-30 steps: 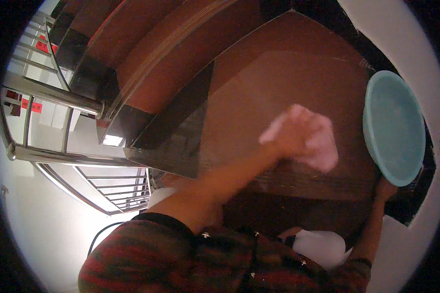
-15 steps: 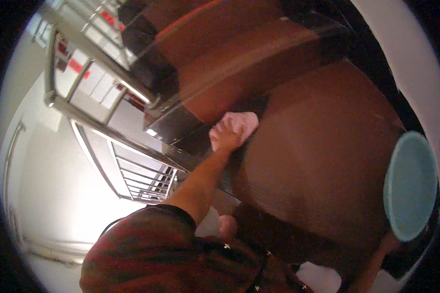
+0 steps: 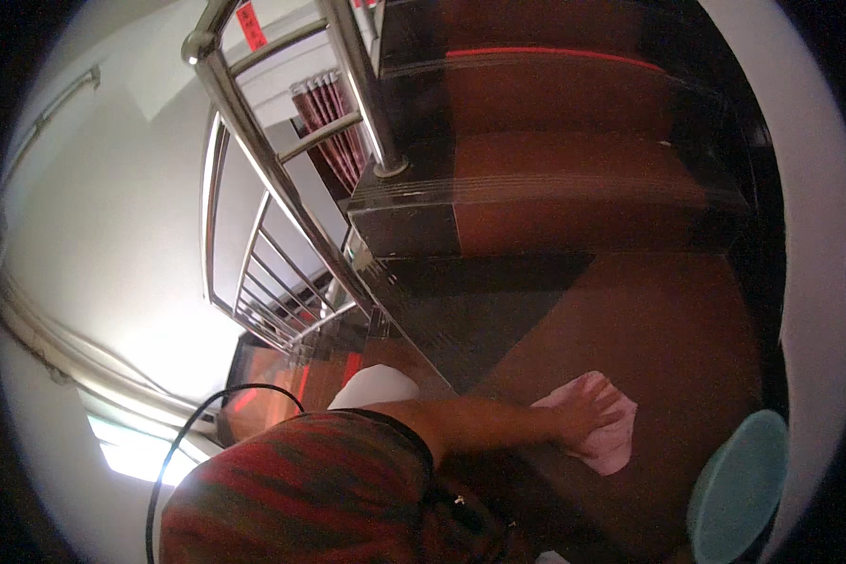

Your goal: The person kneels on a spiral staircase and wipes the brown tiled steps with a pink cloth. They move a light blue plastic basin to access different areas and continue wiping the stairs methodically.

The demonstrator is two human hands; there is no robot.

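My left hand [image 3: 587, 419] presses a pink cloth [image 3: 615, 446] onto the brown floor of the stair landing [image 3: 667, 329]. Its fingers lie across the cloth and hold it, and part of the cloth shows around the hand. To the right, near the wall, a light blue-green basin [image 3: 738, 489] appears tilted in view, its lower end cut off by the picture's edge. My right hand is out of the picture.
Brown and black steps [image 3: 555, 211] rise beyond the landing. A metal railing [image 3: 282, 202] runs along the left, with lower stairs behind it. A pale wall [image 3: 822, 282] borders the right side. A white object [image 3: 376, 383] sits by my left arm.
My left hand has slid the pink cloth from beside the step to the right and nearer to me. The view has turned; my right hand, earlier by the basin's rim, has left the picture.
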